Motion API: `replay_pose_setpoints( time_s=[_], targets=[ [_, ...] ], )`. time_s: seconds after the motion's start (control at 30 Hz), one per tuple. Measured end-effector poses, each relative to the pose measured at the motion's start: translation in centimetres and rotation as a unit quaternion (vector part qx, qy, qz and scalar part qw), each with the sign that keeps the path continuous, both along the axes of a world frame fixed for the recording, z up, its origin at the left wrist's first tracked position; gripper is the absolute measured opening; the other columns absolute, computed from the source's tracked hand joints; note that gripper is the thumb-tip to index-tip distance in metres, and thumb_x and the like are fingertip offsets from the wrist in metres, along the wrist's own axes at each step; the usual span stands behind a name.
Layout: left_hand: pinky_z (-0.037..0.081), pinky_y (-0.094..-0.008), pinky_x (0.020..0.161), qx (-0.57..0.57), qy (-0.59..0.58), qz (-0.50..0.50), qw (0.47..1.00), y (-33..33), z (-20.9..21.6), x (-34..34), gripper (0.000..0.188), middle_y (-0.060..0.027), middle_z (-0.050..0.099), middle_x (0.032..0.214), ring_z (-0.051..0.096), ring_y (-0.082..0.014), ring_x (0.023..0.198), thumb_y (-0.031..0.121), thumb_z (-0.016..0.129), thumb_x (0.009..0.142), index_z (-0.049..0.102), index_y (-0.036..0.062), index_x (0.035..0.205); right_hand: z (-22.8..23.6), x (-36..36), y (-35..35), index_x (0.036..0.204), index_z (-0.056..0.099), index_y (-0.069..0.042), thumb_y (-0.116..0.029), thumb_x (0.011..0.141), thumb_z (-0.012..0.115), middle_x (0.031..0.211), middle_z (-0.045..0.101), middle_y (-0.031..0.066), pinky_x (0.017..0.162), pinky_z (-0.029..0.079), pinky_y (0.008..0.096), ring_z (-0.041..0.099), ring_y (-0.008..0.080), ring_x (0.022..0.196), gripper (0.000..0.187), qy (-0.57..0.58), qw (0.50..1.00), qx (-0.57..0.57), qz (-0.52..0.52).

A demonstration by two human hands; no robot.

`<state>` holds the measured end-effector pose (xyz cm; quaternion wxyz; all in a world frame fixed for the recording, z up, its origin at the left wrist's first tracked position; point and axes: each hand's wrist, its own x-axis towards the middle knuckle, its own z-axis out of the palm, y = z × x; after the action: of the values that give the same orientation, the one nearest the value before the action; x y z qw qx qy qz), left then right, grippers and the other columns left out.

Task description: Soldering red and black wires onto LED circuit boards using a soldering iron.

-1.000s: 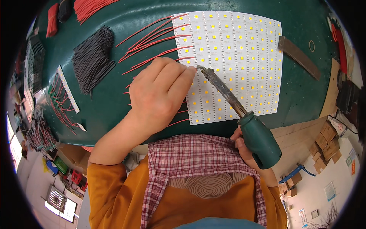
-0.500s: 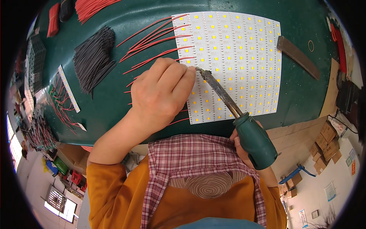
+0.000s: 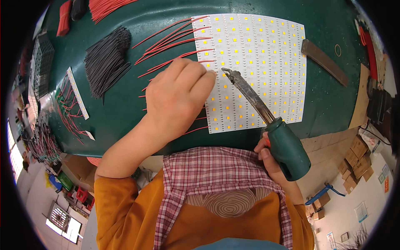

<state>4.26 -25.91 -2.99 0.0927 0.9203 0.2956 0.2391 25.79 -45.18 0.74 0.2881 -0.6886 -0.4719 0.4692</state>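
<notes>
Soldering iron (image 3: pixel 266 114) in right hand (image 3: pixel 266 154)

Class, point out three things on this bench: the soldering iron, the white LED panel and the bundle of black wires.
soldering iron (image 3: pixel 286 146): head view, green handle.
white LED panel (image 3: pixel 266 54): head view, bare middle.
bundle of black wires (image 3: pixel 106 60): head view, centre of pile.

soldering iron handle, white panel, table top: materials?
Soldering iron handle: looks like matte dark green plastic or rubber, no glare. White panel: thin, flat, likely a printed circuit sheet, dotted with small yellow chips. Table top: smooth dark green mat, faint sheen.
</notes>
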Motion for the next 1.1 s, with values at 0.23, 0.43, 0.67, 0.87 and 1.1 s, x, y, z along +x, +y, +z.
replay_pose_setpoints(
  time_s=[0.23, 0.43, 0.67, 0.87, 1.1],
  targets=[
    [0.05, -0.0321, 0.061, -0.05, -0.073, -0.003, 0.996, -1.3, 1.0, -0.2, 0.03, -0.0055, 0.062, 0.083, 0.061, -0.0225, 0.076, 0.005, 0.068, 0.063, 0.069, 0.0002, 0.092, 0.1, -0.1, -1.2, 0.111, 0.062, -0.002, -0.005, 0.082, 0.071, 0.085, 0.07, 0.0059, 0.066, 0.055, 0.0287, 0.069, 0.0167, 0.074, 0.031, 0.039, 0.996, -0.06, -0.059],
    [0.053, -0.0315, 0.061, -0.047, -0.038, -0.001, 0.998, -1.8, 0.5, -0.2, 0.028, -0.0074, 0.066, 0.085, 0.064, -0.024, 0.077, -0.004, 0.071, 0.065, 0.07, 0.0004, 0.094, -0.6, 0.6, -1.9, 0.106, 0.068, -0.012, -0.01, 0.073, 0.076, 0.095, 0.067, 0.0059, 0.063, 0.054, 0.0322, 0.069, 0.0224, 0.074, 0.034, -0.071, 0.995, -0.027, 0.06],
    [0.053, -0.0307, 0.061, -0.031, -0.026, 0.004, 0.999, -1.8, 0.2, -0.2, 0.029, -0.007, 0.066, 0.085, 0.065, -0.0237, 0.078, -0.002, 0.071, 0.065, 0.07, 0.0, 0.094, -1.0, 0.9, -2.2, 0.108, 0.067, -0.01, -0.014, 0.072, 0.076, 0.095, 0.064, 0.0058, 0.061, 0.053, 0.0325, 0.067, 0.0235, 0.072, 0.037, -0.079, 0.993, 0.011, 0.085],
    [0.049, -0.0269, 0.058, 0.023, -0.019, -0.003, 1.0, -2.0, -0.4, -0.4, 0.029, -0.0037, 0.063, 0.086, 0.064, -0.0186, 0.08, 0.007, 0.07, 0.065, 0.069, 0.0014, 0.094, -0.5, 0.8, -1.7, 0.098, 0.063, -0.005, -0.023, 0.093, 0.069, 0.081, 0.064, 0.0043, 0.067, 0.048, 0.0294, 0.059, 0.0137, 0.072, 0.02, -0.054, 0.995, -0.004, 0.087],
    [0.051, -0.028, 0.059, 0.025, -0.005, -0.004, 1.0, -2.1, 0.0, 0.0, 0.031, -0.0056, 0.064, 0.087, 0.065, -0.0213, 0.08, 0.003, 0.069, 0.064, 0.07, -0.0002, 0.095, -0.3, 0.8, -1.0, 0.1, 0.062, -0.005, -0.016, 0.092, 0.066, 0.082, 0.065, 0.005, 0.066, 0.048, 0.0293, 0.058, 0.0143, 0.07, 0.015, -0.046, 0.995, 0.004, 0.085]
  ],
)
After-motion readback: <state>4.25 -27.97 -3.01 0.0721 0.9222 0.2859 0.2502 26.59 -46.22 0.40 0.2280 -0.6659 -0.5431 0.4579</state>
